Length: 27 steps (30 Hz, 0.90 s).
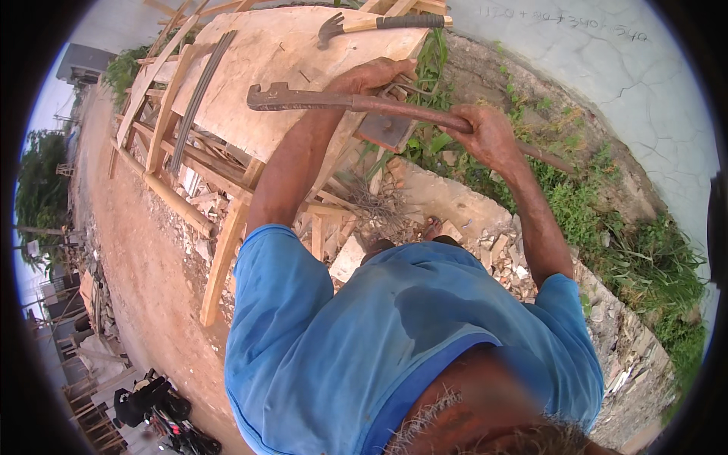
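Note:
My right hand [481,136] is closed round a long rusty metal bar tool [299,98] with a notched head at its left end. The bar lies across my left forearm in the view. My left hand [371,76] is closed on thin metal rods [409,87], partly hidden by its fingers, above a small dark metal plate [387,133] at the end of the plywood board [250,91]. A claw hammer [394,23] with a black-wrapped handle lies on the board's far edge, beyond my left hand.
Several dark rods [203,98] lie along the board, which sits on timber framing [220,258]. A cracked pale wall [629,106] with weeds [576,197] at its foot is on the right. Rubble surrounds my feet. A dirt road [121,243] and motorbike [159,409] are left.

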Available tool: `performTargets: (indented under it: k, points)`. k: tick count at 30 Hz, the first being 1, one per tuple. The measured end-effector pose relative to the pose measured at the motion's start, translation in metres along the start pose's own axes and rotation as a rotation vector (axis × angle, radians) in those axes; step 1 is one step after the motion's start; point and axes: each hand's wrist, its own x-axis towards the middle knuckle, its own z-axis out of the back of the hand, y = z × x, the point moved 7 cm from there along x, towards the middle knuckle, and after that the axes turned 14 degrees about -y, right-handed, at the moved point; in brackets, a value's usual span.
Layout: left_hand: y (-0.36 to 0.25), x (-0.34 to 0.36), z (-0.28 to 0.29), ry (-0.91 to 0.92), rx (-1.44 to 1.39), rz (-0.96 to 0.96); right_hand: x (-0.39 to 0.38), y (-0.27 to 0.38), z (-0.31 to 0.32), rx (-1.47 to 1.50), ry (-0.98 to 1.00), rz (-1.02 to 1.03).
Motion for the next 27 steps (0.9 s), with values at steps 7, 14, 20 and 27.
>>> performTargets:
  k: [7,14,20,27]
  points:
    - [0.000,0.034,-0.013,-0.201,0.329,-0.544,-0.005,-0.015,-0.055,0.043,0.059,0.030]
    - [-0.010,0.032,-0.034,-0.315,0.753,-1.014,0.002,-0.040,-0.079,0.053,0.255,-0.185]
    - [-0.002,0.032,-0.048,-0.228,0.797,-1.134,-0.011,-0.050,-0.094,0.121,0.321,-0.290]
    - [-0.003,0.035,-0.059,-0.174,0.773,-1.126,-0.025,-0.048,-0.061,0.116,0.142,-0.197]
